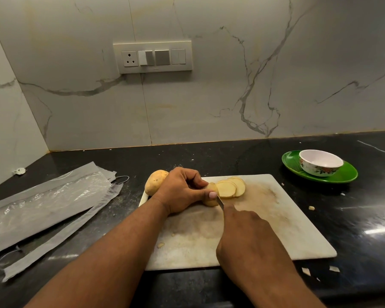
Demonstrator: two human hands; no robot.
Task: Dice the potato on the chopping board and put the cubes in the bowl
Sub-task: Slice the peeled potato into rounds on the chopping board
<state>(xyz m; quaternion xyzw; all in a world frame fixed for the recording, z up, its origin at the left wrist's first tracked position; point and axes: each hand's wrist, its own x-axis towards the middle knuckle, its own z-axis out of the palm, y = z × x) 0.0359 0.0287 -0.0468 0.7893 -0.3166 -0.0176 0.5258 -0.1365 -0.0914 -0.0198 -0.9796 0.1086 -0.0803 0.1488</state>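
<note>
At lower centre of the frame, a knife [220, 201] is grasped in the right hand [247, 236], blade against a potato [211, 197] that is gripped by the curled left hand [182, 192] on the white chopping board [276, 223]. Cut slices [230, 187] are fanned just beyond, and a whole potato [155, 181] is seen at the board's far left corner. Further right on the black tabletop [353, 218], a bowl [320, 162] is set on a green plate [347, 176].

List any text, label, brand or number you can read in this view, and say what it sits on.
None: no readable text anywhere in this view.
Switch panel: no markings that can be read.
Bowl: floral pattern only, no words.
Plastic packaging: no legible print.
</note>
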